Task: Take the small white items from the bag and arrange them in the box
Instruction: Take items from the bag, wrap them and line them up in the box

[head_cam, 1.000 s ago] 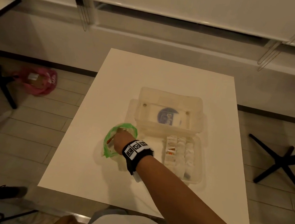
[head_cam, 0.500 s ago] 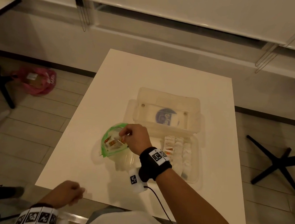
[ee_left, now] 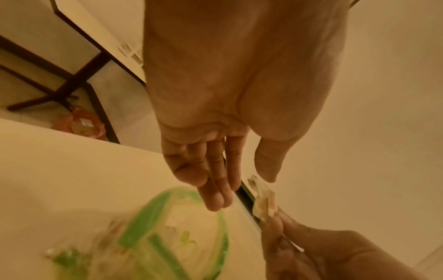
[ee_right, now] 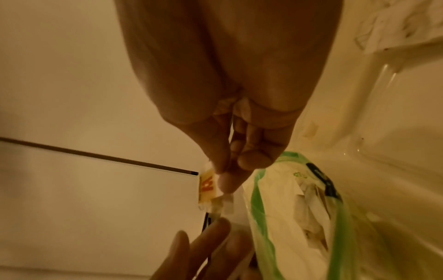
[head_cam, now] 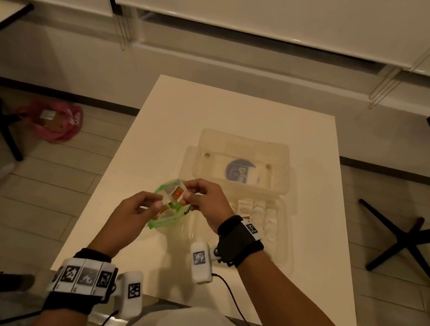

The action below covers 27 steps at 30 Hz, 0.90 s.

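A clear bag with a green rim (head_cam: 154, 224) lies open on the white table (head_cam: 240, 117), with more packets inside. Just above its mouth my right hand (head_cam: 186, 195) pinches a small white packet with a red mark (head_cam: 176, 192) between thumb and fingertips. In the right wrist view the packet (ee_right: 207, 187) hangs from that pinch beside the bag's rim (ee_right: 258, 208). My left hand (head_cam: 157, 204) reaches in from the left, fingers straight (ee_left: 215, 199) and thumb close to the packet (ee_left: 263, 204), gripping nothing. To the right, the clear box (head_cam: 287, 238) holds rows of white items (head_cam: 258, 210).
The box's lid (head_cam: 240, 163) stands open behind it. On the floor lie a pink bag (head_cam: 52, 123) at the left and black table bases (head_cam: 408, 244) on both sides. Cables trail from both wrist cameras toward my body.
My right hand has come out of the bag and risen with a packet pinched in it. My left hand has come up from below the table's near edge to meet it.
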### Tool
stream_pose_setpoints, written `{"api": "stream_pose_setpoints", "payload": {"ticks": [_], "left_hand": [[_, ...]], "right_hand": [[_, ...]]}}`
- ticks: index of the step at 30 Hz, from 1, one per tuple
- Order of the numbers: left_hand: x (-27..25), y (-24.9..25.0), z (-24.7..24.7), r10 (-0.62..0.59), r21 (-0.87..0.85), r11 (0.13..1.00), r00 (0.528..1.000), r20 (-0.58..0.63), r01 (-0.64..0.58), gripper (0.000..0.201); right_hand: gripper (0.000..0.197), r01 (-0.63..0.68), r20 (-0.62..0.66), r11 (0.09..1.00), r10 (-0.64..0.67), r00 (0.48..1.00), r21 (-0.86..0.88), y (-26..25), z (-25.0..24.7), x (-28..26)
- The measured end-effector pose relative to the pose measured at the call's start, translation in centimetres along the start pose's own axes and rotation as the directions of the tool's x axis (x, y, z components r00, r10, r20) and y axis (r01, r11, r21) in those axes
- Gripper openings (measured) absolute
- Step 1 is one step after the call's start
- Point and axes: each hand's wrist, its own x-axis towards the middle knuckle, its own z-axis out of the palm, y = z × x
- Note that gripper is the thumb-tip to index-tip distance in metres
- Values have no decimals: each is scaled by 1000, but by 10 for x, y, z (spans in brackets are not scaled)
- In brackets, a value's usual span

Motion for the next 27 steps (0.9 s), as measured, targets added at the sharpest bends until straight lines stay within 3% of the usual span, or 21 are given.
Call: {"api": "stream_pose_setpoints", "payload": {"ticks": [6, 14, 21, 27], "left_hand": [[1, 22, 15, 27, -212, 977, 999, -29, -33, 17], [-1, 36, 26, 62, -304, 947, 989, -131, -100, 8], [-10, 40, 35, 18, -473, 879, 997, -73, -51, 15], [-17, 41, 32, 58, -465, 885, 996, 62, -22, 30]], "right_hand": [[24, 28, 64, 992, -36, 997, 120, -12, -3, -25], [54, 275, 22, 959, -274, 962, -70, -21, -5, -49], [31, 335, -31, 939, -339, 940, -79, -22, -2, -56], [18, 293, -93, 951, -302, 949, -103, -24, -10, -57]]}}
